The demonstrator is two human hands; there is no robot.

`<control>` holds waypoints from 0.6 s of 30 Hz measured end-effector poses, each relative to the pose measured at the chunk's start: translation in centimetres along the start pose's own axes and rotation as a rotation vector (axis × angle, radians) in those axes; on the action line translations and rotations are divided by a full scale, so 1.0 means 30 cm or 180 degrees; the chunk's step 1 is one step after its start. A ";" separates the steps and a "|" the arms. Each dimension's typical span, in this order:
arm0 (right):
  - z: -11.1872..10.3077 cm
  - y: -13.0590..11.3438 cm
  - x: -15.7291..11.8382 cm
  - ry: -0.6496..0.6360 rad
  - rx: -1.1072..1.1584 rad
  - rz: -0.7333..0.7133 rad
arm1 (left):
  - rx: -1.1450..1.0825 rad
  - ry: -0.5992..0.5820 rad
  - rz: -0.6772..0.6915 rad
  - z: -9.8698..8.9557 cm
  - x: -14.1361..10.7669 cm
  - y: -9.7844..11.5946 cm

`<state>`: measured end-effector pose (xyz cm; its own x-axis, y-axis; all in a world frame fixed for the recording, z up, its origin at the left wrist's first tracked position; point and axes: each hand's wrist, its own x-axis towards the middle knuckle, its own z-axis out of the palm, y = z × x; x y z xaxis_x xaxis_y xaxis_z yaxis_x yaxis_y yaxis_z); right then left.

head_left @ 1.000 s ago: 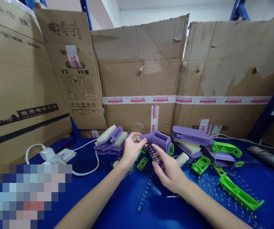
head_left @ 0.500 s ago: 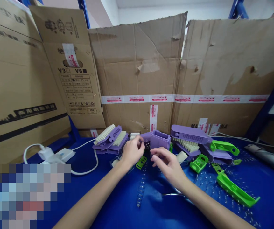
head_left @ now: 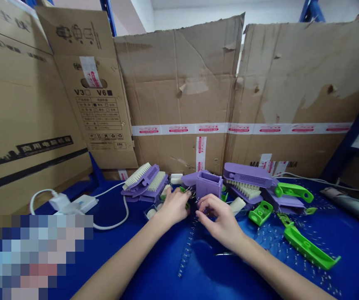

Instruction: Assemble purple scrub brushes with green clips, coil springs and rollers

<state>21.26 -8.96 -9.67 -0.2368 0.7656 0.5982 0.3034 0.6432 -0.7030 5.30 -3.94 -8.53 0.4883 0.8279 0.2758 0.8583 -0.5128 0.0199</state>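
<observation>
My left hand (head_left: 175, 206) reaches down over a small green plastic piece (head_left: 188, 205), with its fingers bent over it and the fingertips partly hidden. Close by on the right is my right hand (head_left: 221, 218), thumb and fingers curled into a pinch; whatever lies between them is too small to name. Just behind the right hand stands a hollow purple plastic housing (head_left: 209, 186), its opening facing up. Between the hands, small dark and shiny bits (head_left: 193, 192) show. A line of small shiny pieces (head_left: 185, 254) runs toward me on the blue table surface (head_left: 154, 266).
Purple brush heads with cream bristles (head_left: 141, 181) are stacked on the left, more purple parts (head_left: 248, 175) on the right. Green handles (head_left: 310, 246) and scattered shiny bits lie at right. A thin metal shaft (head_left: 224, 253) lies nearby. A white cable (head_left: 113, 227) curves at left; cardboard (head_left: 179, 96) walls the back.
My left hand has moved down and slightly right, now covering most of the small green piece. My right hand stays near the purple housing, its fingers more curled.
</observation>
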 end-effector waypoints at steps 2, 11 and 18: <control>0.004 -0.004 -0.003 -0.0327 0.0612 0.0475 | -0.0298 0.0113 -0.0097 -0.006 0.007 -0.005; -0.012 -0.057 -0.011 -0.2020 0.2009 0.1765 | -0.2269 0.1066 -0.0999 0.029 0.068 -0.091; -0.003 -0.045 -0.020 -0.1442 0.1096 0.1528 | -0.2350 0.2116 -0.1278 0.030 0.069 -0.147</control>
<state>21.07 -10.28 -9.05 -0.5308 0.8469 0.0301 0.1805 0.1477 -0.9724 2.67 0.24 -8.89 -0.1837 0.7911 0.5835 0.5203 -0.4254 0.7405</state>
